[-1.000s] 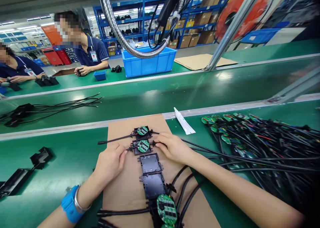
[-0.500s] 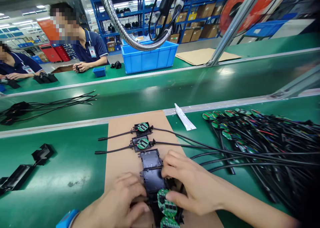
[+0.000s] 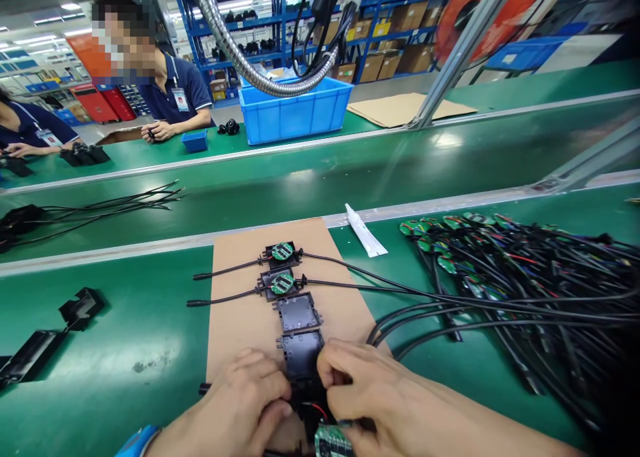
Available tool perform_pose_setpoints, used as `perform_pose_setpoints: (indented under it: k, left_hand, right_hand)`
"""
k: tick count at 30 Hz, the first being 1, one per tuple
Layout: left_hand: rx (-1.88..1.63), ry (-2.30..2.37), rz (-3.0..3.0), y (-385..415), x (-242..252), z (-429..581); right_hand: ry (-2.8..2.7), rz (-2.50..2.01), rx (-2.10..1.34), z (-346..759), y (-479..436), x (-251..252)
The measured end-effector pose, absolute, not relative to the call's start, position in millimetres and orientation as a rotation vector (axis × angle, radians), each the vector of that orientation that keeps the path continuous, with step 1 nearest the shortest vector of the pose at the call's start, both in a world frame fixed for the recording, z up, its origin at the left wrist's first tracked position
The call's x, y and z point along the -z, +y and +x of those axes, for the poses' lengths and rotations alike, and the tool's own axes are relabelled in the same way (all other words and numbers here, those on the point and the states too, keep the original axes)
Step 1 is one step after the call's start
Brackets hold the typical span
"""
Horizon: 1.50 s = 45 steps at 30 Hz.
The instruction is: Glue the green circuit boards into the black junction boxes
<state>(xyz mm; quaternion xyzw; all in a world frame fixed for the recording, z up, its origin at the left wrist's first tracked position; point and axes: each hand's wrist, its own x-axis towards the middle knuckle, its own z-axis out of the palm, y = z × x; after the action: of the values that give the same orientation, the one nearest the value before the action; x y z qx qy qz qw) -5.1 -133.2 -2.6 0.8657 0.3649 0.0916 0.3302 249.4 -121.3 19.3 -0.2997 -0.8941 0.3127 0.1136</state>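
Right, I am working at the near end of a flat brown cardboard sheet [image 3: 233, 330], where a black plastic housing [image 3: 306, 395] lies between my hands, partly hidden by them. My left hand [image 3: 253, 390] is curled at its left side, thumb close to the forefinger; my right hand [image 3: 365, 383] is bent over its right side, fingers tucked in, thumb by a green circuit board [image 3: 333, 441]. I cannot tell what either one pinches. To do this well, I judge, I should steady the housing with one hand, handle the board by its edge, and leave slack in the thin red wire [image 3: 319, 410] so its ends take no strain.

As for containers, midway along the cardboard sheet lie two shallow black plastic trays [image 3: 303, 355] with no board in them. Towards the sheet's far end, two wired black plastic trays [image 3: 267, 285] each carry a round green circuit board [image 3: 283, 283]. Well beyond the sheet, on the far green table [image 3: 525, 87], stands a large bright-blue plastic bin [image 3: 297, 120]; something pale shows inside, but I cannot make it out
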Motion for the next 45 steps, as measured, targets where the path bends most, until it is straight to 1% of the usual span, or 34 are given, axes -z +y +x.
perform_pose_setpoints:
  k: [4, 6, 10, 13, 18, 22, 25, 27, 28, 31, 33, 36, 41, 43, 45]
  left_hand:
    - [-0.496, 1.094, 2.172, -116.5, 0.7, -9.3]
    - [-0.533, 1.222, 2.23, -102.8, 0.6, -10.6]
    - [-0.415, 1.395, 2.435, -83.5, 7.7, -12.9]
    - [-0.382, 1.376, 2.548, -82.9, 14.9, -15.1]
    - [-0.467, 1.348, 2.606, -88.3, 22.7, -13.5]
    - [-0.418, 1.435, 2.676, -85.3, 26.4, -11.7]
    - [-0.467, 1.487, 2.678, -88.8, 21.6, -15.4]
    - [-0.514, 1.397, 2.625, -99.7, 12.4, -18.5]
    - [-0.495, 1.294, 2.57, -107.6, 6.6, -19.3]
    - [-0.299, 0.936, 2.346, -134.4, -8.2, -17.7]
    - [-0.189, 0.829, 2.279, -148.5, -10.6, -14.2]
    - [-0.171, 0.793, 2.321, -158.0, -3.2, -10.0]
    - [-0.153, 0.783, 2.412, -159.8, 6.4, -9.5]
    - [-0.184, 0.796, 2.411, -160.3, 5.6, -11.5]
    - [-0.29, 0.825, 2.373, -159.2, 4.1, -14.9]
  right_hand:
    - [-2.466, -0.988, -1.013, 260.6, -92.5, -30.9]
    - [-2.413, -1.072, -0.982, 265.4, -72.0, -27.3]
    - [-2.492, -1.141, -0.728, 266.6, -44.3, 1.5]
    - [-2.572, -1.106, -0.542, 265.4, -41.9, 17.2]
    - [-2.593, -1.157, -0.374, 267.3, -50.1, 17.8]
    - [-2.623, -1.213, -0.205, 266.1, -51.3, 19.1]
    - [-2.572, -1.23, -0.142, 264.3, -59.7, 13.5]
    - [-2.523, -1.165, -0.198, 262.2, -75.7, 3.5]
    - [-2.515, -1.112, -0.289, 260.5, -86.9, -2.5]
    - [-2.559, -0.975, -0.686, 252.3, -125.3, -16.3]
    - [-2.601, -0.971, -0.845, 245.8, -146.8, -17.2]
    - [-2.632, -0.993, -0.865, 237.9, -164.9, -7.3]
    - [-2.691, -0.847, -0.724, 235.9, -173.0, 5.8]
    - [-2.678, -0.861, -0.756, 240.0, -169.6, -0.6]
    - [-2.601, -0.954, -0.877, 246.9, -159.2, -12.4]
